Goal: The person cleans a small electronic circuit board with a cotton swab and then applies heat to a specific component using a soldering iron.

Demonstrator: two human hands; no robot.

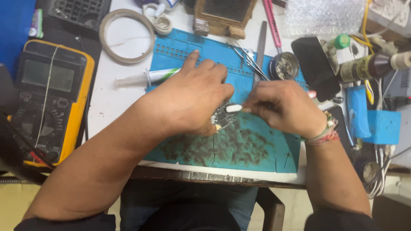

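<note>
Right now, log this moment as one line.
left hand: holds circuit board | right hand: white-tipped tool on board | surface: blue mat

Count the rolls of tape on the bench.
2: a large thin tan tape roll left of the blue silicone mat, and a small white tape roll just right of it. Others may be hidden.

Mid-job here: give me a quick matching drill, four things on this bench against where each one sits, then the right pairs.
Things:
1. multimeter
2. syringe
3. circuit board
4. tape roll

Places:
A. between the left hand and right hand
B. far left of the bench
C. top, left of the blue mat
D. across the mat's left edge

Pairs: 1-B, 2-D, 3-A, 4-C
</note>
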